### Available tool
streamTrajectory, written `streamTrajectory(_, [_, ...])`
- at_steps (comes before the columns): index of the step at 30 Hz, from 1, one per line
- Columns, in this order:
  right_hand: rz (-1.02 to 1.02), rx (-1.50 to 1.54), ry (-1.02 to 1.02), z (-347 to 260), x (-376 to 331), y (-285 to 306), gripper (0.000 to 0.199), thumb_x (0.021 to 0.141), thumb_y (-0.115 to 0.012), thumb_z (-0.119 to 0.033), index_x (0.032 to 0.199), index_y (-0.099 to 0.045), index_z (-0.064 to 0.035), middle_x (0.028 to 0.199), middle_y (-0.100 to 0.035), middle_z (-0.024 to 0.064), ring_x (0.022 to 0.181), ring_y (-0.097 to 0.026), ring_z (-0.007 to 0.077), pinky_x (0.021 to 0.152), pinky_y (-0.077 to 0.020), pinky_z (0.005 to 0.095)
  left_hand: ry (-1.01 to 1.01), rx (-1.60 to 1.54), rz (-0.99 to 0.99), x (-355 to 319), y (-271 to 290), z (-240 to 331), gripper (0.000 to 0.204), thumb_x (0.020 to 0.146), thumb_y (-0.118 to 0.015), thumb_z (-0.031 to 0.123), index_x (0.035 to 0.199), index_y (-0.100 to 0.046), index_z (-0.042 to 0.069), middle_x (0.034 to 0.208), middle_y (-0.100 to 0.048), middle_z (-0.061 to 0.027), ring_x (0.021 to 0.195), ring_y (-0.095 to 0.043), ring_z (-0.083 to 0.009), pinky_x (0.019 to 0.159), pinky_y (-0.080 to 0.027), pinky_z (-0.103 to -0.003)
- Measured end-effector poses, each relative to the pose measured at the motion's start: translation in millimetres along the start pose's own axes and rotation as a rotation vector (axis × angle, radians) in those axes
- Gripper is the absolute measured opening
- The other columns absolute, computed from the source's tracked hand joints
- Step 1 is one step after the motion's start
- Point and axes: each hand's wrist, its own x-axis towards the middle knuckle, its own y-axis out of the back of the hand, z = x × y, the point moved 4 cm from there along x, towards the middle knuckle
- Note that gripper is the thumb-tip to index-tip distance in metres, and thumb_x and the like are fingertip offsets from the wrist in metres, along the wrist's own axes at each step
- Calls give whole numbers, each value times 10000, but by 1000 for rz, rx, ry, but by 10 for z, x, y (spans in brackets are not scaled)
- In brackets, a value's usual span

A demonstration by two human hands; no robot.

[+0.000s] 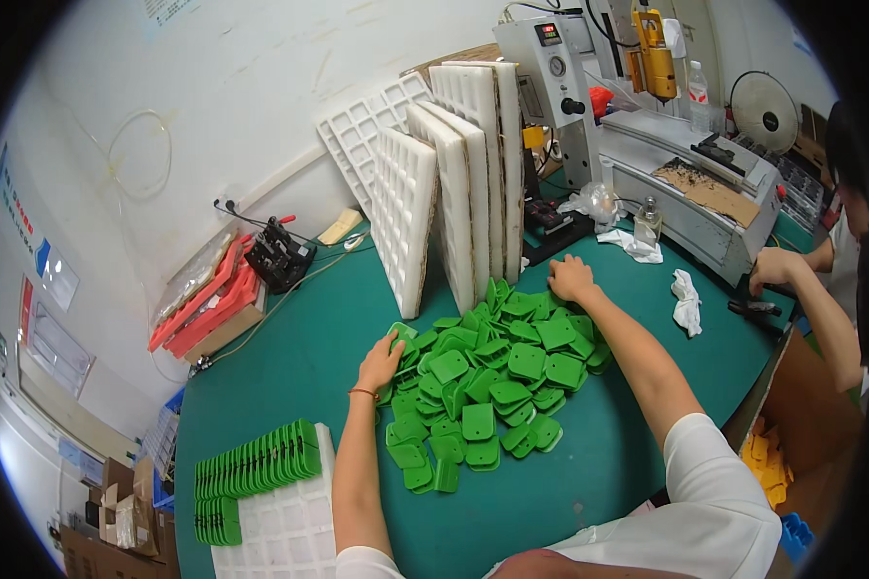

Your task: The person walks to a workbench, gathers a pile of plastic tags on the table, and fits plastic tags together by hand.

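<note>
Gathering seems the step: both hands rest on the pile of green plastic pieces (488, 381), left hand (380, 364) and right hand (571, 278) with fingers loosely curled, pinching nothing. Next likely calls for closing fingertips on a piece just beneath them.

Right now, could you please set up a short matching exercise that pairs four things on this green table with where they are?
Things:
1. left hand
2. right hand
3. row of stacked green pieces
4. upright white trays

Places:
A. lined up on the flat white tray at the near left
B. on the far right edge of the green pile
C. standing behind the pile
D. on the left edge of the pile

Pairs: 1-D, 2-B, 3-A, 4-C
</note>
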Motion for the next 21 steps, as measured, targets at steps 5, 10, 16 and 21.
streamTrajectory(5, [-103, 161, 67, 9, -136, 151, 412, 875, -516, -439, 1062, -653, -98, 1110, -578, 202, 1087, -518, 379, 941, -428, 435, -1, 44, -43, -285, 232, 196, 466, 905, -520, 382, 1246, -537, 65, 1121, -631, -171, 1043, -582, -364, 953, -417, -377])
streamTrajectory(10, [7, 195, -84, -261, -571, 398, 511, 885, -495, -447, 1207, -553, -54, 1304, -478, 185, 1255, -363, 451, 1006, -166, 712, -172, 256, 334, -704, 460, 899, 218, 857, -564, 218, 970, -639, 47, 971, -650, -170, 937, -613, -314, 841, -458, -395])
streamTrajectory(16, [850, 439, 563, -922, -1769, 790, 251, 720, -589, -78, 969, -563, -71, 1057, -571, 97, 1158, -483, 303, 1058, -217, 621, -456, -156, 574, -1753, 113, 2099, 145, 817, -567, 5, 943, -628, 44, 916, -635, -113, 843, -602, -276, 739, -459, -355])
streamTrajectory(21, [768, 662, 997, -1008, -2448, 720, 202, 647, -590, -22, 843, -596, -70, 822, -585, 87, 916, -564, 294, 835, -448, 436, -404, -509, 337, -2331, -414, 2416, 161, 839, -561, -33, 994, -593, -3, 888, -658, -100, 776, -630, -176, 679, -486, -274])
